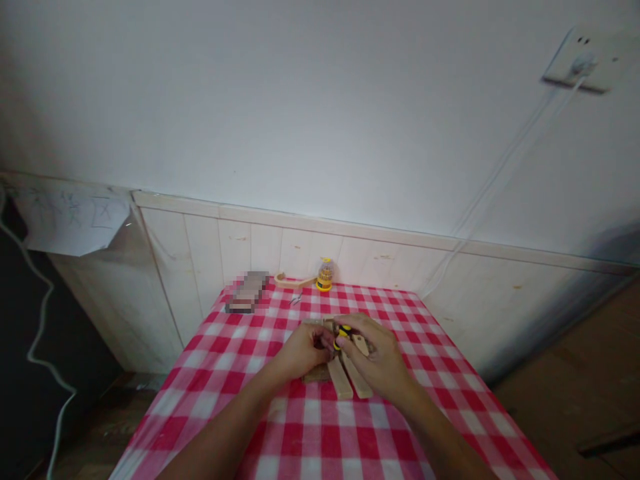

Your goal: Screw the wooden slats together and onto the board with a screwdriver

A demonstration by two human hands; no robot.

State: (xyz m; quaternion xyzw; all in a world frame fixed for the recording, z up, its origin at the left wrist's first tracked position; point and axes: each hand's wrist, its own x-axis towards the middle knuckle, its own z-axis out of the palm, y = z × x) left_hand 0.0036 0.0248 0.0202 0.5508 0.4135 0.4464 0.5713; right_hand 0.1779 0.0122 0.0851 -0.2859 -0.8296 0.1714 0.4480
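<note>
My right hand [373,347] is closed round a small yellow-and-black screwdriver [343,333] over the middle of the table. Beside it, my left hand [307,348] has its fingers pinched together close to the screwdriver; what they hold is hidden. Below both hands are pale wooden pieces: a left wooden strip [340,381] and a right wooden strip [358,379] point toward me. A wooden piece with a hole [361,344] shows under my right fingers. Brownish material lies beneath the hands, mostly covered by them.
A red-and-white checked cloth [300,433] covers the table. Toward the wall stand a clear-topped yellow case [325,275], a curved wooden piece [295,283], a small metal tool [296,299] and a blurred-out flat object [249,292]. A white cable [493,183] hangs from the wall socket.
</note>
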